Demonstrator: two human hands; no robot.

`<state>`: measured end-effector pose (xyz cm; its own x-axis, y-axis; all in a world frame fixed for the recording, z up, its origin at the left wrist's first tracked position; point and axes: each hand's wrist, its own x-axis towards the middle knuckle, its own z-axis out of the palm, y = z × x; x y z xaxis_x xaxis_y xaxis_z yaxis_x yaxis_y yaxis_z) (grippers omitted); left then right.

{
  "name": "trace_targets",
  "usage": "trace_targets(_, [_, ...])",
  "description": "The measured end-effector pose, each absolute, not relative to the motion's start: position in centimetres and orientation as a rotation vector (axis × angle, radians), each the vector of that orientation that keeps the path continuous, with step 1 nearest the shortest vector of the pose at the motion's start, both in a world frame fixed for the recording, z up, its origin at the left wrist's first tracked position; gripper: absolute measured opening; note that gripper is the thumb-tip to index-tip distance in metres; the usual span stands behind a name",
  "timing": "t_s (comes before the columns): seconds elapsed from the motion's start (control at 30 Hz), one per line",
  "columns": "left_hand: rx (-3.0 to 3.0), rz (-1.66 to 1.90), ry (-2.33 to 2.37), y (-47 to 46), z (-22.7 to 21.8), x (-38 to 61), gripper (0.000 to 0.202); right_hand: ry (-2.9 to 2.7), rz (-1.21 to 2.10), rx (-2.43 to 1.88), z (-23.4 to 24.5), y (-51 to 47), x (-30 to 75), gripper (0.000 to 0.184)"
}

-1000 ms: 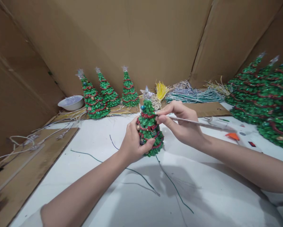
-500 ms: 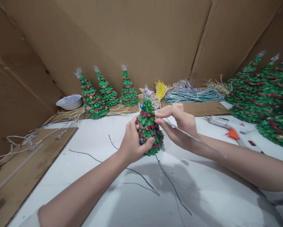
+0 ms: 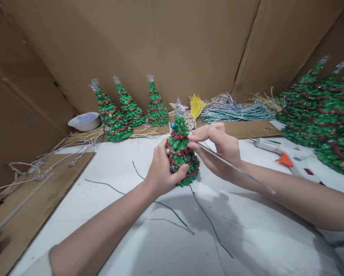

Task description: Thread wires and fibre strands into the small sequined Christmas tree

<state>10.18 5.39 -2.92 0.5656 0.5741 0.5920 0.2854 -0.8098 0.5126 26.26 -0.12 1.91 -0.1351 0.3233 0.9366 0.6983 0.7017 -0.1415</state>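
Observation:
A small green Christmas tree with red garland and a clear star on top stands upright in front of me. My left hand is wrapped round its left side, the thumb across the front near the base. On the other side, my right hand pinches a thin, clear, tapered stick. One end of the stick meets the tree's right side at the upper garland; the other slants back over my right forearm. Green wires trail from under the tree across the white table.
Behind stand three more trees and a white bowl. Wire bundles lie along the cardboard wall. To the right are a glue gun and larger trees. Cardboard with white light strings lies at left.
The view has shifted slightly. Both hands keep their hold on the tree and the stick, with hardly any movement between them.

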Motion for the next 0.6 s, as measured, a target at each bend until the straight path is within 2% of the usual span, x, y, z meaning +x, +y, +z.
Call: trace_targets(0.6, [2.454, 1.104, 0.707, 5.43, -2.98, 10.13, 0.07, -1.725, -0.429, -0.772, 1.55, 0.1, 26.42, 0.008])
